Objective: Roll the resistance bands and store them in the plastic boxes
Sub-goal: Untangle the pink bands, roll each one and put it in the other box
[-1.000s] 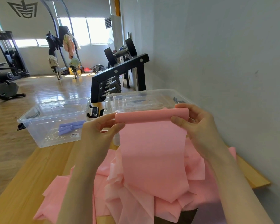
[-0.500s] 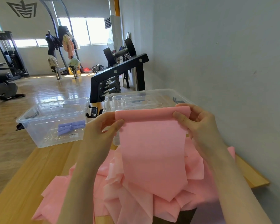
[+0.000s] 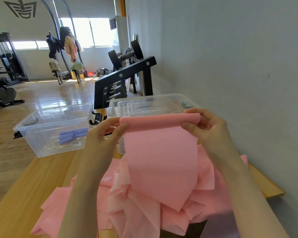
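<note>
Sunlit windows (image 3: 86,32) at the far end throw glare across the wood floor (image 3: 46,95), with black gym machines along the left and a dumbbell rack (image 3: 126,78) against the grey wall (image 3: 230,57) on the right. Closer in, a pale wooden counter (image 3: 33,182) runs beside that wall.

Both hands are raised over the counter, holding the top of a pink band (image 3: 162,160). Its upper edge is turned into a narrow roll (image 3: 159,121) lying level between them. The left hand (image 3: 104,134) pinches the roll's left end, thumb in front and the other fingers curled behind. The right hand (image 3: 208,127) grips the right end the same way, thumb across the front, fingers wrapped over the top. From the roll the band hangs down as a flat sheet and ends in a loose, crumpled heap on the counter (some of it spilling over the near edge).

Two clear boxes stand at the counter's far end. The left box (image 3: 33,143) is uncovered and holds a few rolled purple bands (image 3: 73,134) on its floor. The right box (image 3: 151,103) sits just behind the pink roll, close to the wall; something clear lies in or on its top, though I cannot tell what.
</note>
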